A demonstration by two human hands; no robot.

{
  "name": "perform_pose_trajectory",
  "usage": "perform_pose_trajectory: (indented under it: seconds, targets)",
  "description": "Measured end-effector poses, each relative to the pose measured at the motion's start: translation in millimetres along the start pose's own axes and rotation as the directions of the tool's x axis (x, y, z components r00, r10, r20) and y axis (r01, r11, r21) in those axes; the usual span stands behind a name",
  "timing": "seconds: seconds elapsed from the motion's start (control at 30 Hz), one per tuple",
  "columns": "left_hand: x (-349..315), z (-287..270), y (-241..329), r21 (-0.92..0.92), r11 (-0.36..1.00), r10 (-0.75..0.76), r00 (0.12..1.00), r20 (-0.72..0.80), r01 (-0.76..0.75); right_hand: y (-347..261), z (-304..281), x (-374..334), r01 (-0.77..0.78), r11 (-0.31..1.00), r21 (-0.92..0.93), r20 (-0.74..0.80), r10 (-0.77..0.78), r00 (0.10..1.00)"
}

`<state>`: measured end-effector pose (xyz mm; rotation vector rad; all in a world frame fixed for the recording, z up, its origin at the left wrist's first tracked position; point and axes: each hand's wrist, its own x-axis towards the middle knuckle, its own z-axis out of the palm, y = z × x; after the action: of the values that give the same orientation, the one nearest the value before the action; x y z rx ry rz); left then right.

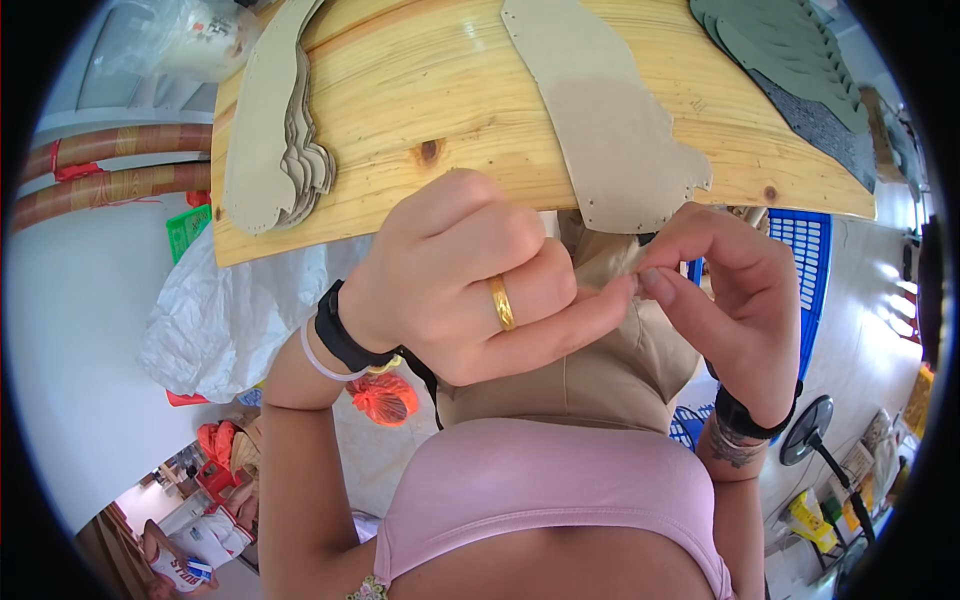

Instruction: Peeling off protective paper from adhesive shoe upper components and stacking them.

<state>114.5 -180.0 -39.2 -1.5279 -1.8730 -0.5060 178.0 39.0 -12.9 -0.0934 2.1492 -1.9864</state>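
My left hand (460,270), with a gold ring, is closed just off the near edge of the wooden table. Its lowest finger reaches toward my right hand (735,290), whose thumb and finger pinch together at that fingertip. Anything held there is too small or hidden to tell. Just beyond the hands lies a flat beige cut piece (610,130) with tiny holes along its edge; its near end overhangs the table. A stack of similar beige pieces (265,150) lies at the left.
Dark green cut pieces (780,50) lie stacked at the far right of the wooden table (420,100). A blue plastic basket (800,245) stands below on the right, a white plastic sheet (225,320) hangs at the left, and a black round-headed stand (808,430) is at lower right.
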Motion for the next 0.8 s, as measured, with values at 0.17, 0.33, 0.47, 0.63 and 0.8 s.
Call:
perform_pose_trajectory:
  seconds: [0.17, 0.33, 0.47, 0.63, 0.8]
  targets:
    - [1, -2, 0, -0.115, 0.992, -0.057, 0.998, 0.034, 0.06, 7, 3, -1, 0.103, 0.993, -0.057, -0.044, -0.105, 0.993]
    - [1, 3, 2, -0.153, 0.985, -0.082, 0.997, 0.001, 0.081, 8, 10, 1, 0.116, 0.982, -0.152, -0.091, -0.13, 0.987]
    - [2, 2, 1, -0.251, 0.96, -0.114, 0.992, 0.062, 0.126, 9, 9, 1, 0.187, 0.942, -0.279, -0.084, -0.218, 0.972]
    - [0, 7, 2, -0.306, 0.937, -0.149, 0.986, 0.077, 0.166, 10, 6, 2, 0.156, 0.979, -0.13, -0.05, -0.164, 0.985]
    - [0, 13, 2, -0.481, 0.798, -0.357, 0.927, 0.111, 0.365, 13, 5, -2, 0.05, 0.969, 0.243, -0.04, -0.042, 0.998]
